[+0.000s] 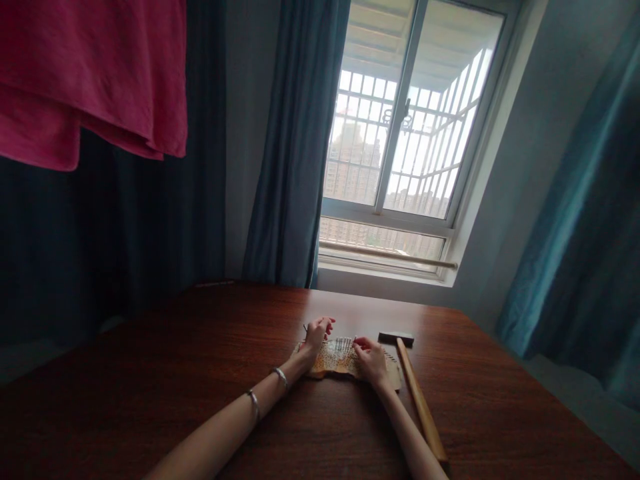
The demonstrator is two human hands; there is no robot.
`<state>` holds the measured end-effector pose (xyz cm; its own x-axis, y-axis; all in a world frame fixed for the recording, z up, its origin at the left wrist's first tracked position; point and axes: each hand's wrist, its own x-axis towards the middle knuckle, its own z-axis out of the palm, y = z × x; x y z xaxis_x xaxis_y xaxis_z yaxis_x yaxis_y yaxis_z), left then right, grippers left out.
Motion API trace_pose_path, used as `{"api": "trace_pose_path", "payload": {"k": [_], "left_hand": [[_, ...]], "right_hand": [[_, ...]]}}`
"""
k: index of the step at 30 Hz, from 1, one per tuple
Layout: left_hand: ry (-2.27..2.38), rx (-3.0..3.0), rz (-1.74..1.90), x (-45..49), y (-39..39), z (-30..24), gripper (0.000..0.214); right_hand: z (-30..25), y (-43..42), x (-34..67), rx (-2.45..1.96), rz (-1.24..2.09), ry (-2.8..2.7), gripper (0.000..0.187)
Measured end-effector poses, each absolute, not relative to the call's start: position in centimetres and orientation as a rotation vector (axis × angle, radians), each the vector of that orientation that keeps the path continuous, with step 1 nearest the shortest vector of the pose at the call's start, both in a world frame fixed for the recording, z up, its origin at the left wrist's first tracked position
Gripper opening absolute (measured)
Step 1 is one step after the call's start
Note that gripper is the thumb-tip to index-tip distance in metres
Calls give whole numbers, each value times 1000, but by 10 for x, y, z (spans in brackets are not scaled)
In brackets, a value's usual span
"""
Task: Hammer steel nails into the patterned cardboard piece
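Observation:
A pale, irregular wooden board (333,364), speckled with many small dark holes or spots, lies flat on the table in front of me. Several thin dark nails (343,345) stand upright in a row near its far edge. My right hand (371,360) rests over the board's right part, thumb and forefinger pinched on what looks like a nail at the right end of that row. Above the board's left end, my left hand (318,337) is curled closed; a thin dark tip pokes out beside it, and what the fingers hold is hidden. Two silver bangles circle my left wrist.
A hammer (419,399) with a dark head and long wooden handle lies right of the board, close to my right forearm. The brown wooden table (210,373) reaches toward a window (395,153) with blue curtains. A pink cloth (100,80) hangs at upper left.

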<state>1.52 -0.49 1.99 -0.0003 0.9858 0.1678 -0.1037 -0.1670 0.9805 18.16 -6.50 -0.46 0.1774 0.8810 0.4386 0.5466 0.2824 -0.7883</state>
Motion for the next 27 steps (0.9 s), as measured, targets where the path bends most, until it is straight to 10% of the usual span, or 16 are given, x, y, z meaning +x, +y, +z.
{"api": "trace_pose_path", "payload": {"k": [27], "left_hand": [[894,2190,890,29,-7,14,30]], "right_hand": [[-9,-68,177,-1447,223,-1620,18]]}}
